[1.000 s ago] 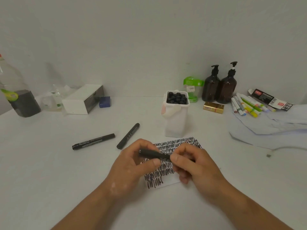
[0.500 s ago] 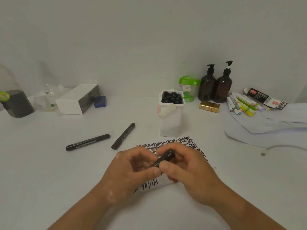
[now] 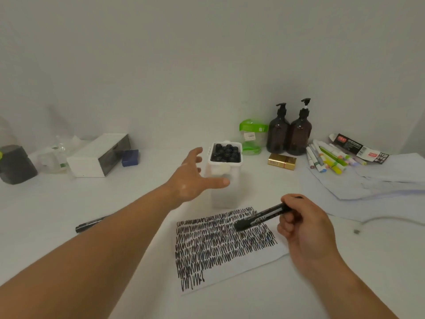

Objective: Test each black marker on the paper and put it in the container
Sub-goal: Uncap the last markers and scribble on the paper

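My right hand (image 3: 303,229) grips a capped black marker (image 3: 262,218) that slants down to the left over the paper (image 3: 230,270). The paper lies in front of me, covered with rows of black scribbles. Behind it stands the white container (image 3: 224,192), its top packed with several black markers (image 3: 226,153). My left hand (image 3: 193,178) reaches out with spread fingers right beside the container's left wall, thumb across its front; whether it touches is unclear. Another black marker (image 3: 89,224) lies on the table at the left, partly hidden by my left forearm.
Two brown pump bottles (image 3: 289,132), a green-lidded jar (image 3: 251,137) and a gold box (image 3: 281,161) stand behind the container. Coloured markers (image 3: 326,157) and loose sheets (image 3: 379,180) lie at the right. A white box (image 3: 99,155) and a small blue box (image 3: 130,157) sit back left.
My hands have come apart. The left hand let go of the marker and reached forward to the container. The right hand keeps the marker, now over the paper's upper right.
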Demonstrator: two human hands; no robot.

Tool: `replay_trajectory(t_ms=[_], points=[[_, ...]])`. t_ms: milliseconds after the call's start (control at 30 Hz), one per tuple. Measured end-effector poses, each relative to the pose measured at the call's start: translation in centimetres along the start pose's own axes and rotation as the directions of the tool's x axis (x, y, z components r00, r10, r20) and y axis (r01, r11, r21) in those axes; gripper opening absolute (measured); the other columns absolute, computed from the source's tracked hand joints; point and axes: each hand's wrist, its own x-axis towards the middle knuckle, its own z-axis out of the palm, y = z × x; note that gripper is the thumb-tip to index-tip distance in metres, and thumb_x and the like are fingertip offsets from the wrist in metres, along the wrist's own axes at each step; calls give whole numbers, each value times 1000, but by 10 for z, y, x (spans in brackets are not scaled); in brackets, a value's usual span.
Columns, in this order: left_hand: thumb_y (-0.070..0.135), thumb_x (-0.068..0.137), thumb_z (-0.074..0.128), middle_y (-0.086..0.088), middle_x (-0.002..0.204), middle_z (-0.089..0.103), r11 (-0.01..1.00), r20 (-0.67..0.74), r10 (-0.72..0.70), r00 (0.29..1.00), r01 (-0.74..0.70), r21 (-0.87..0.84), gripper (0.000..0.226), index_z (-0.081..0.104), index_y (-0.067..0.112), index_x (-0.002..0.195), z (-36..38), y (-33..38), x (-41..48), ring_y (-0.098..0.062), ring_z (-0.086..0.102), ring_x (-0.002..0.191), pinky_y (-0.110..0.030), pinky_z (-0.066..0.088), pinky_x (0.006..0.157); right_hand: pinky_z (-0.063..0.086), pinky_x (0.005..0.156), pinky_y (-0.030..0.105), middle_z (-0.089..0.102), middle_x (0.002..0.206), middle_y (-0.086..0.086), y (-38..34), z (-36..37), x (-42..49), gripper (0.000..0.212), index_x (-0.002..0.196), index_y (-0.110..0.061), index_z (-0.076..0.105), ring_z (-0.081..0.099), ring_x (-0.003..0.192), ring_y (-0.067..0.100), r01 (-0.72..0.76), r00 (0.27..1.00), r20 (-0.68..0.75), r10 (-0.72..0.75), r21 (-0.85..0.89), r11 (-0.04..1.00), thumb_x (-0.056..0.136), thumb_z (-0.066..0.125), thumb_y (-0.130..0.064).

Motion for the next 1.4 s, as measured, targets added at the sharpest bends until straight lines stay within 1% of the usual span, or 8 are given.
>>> replay_trajectory(t_ms=[133, 333, 500, 600, 767, 1100, 1267, 1400], points=[[46, 45, 95, 8, 153, 35, 1000, 180, 11, 984, -15, 20, 140, 9, 38, 156, 2, 7, 41, -17, 46, 130, -35, 40, 105, 27, 39, 24, 37, 53, 2, 1, -4, 5, 23, 68, -12, 63, 30, 45, 15, -22, 1000, 8, 22, 39, 999, 91, 60, -8], [37, 49, 93, 12, 137, 52, 999, 337, 34, 941, -28, -23, 119, 25, 46, 146, -7, 5, 63, -23, 59, 122, -53, 53, 98, 27, 40, 25, 38, 53, 3, 3, -6, 9, 20, 71, -11, 64, 32, 44, 14, -34, 999, 1, 34, 50, 998, 90, 60, -9], [30, 45, 96, 17, 139, 48, 993, 254, 89, 963, -66, -98, 136, 14, 45, 153, 6, -6, 59, -12, 63, 116, -34, 58, 88, 26, 42, 26, 38, 53, 3, 3, -4, 8, 22, 68, -12, 64, 31, 45, 15, -48, 999, -19, 49, 67, 997, 90, 61, -8], [24, 44, 98, 12, 150, 40, 983, 234, 103, 967, -63, -173, 144, 8, 41, 155, 15, -18, 54, -11, 53, 128, -39, 43, 109, 28, 40, 25, 37, 53, 3, 3, -1, 7, 22, 68, -11, 64, 31, 44, 15, -42, 999, -23, 44, 79, 996, 90, 61, -8], [17, 52, 96, 11, 139, 53, 977, 198, 130, 972, -90, -196, 133, 14, 42, 153, 23, -29, 49, -17, 55, 127, -48, 44, 110, 30, 39, 25, 38, 54, 4, 3, 1, 5, 20, 72, -9, 65, 34, 43, 14, -36, 999, -22, 38, 76, 996, 92, 60, -8], [35, 55, 97, 23, 138, 52, 909, -110, 415, 903, -415, 32, 122, 20, 51, 148, 18, -40, 5, 4, 51, 126, -5, 45, 91, 30, 39, 25, 40, 54, 4, -7, -1, 5, 20, 76, -8, 66, 36, 43, 15, 4, 999, -37, 1, 125, 992, 94, 57, -8], [32, 56, 97, 14, 146, 42, 877, -163, 480, 862, -468, 110, 122, 21, 43, 152, 14, -49, -16, -2, 44, 135, -13, 41, 105, 34, 42, 26, 42, 56, 5, -9, 5, -2, 6, 76, -10, 69, 40, 47, 17, 60, 998, 27, -63, 110, 992, 78, 65, -15], [27, 57, 97, 10, 147, 38, 858, -137, 506, 851, -482, 174, 125, 18, 37, 154, 12, -50, -17, -3, 42, 137, -19, 40, 110, 36, 44, 27, 48, 61, 6, -11, 4, -6, 27, 80, -11, 71, 44, 56, 20, 159, 987, 15, -160, 78, 984, 96, 53, -1]])
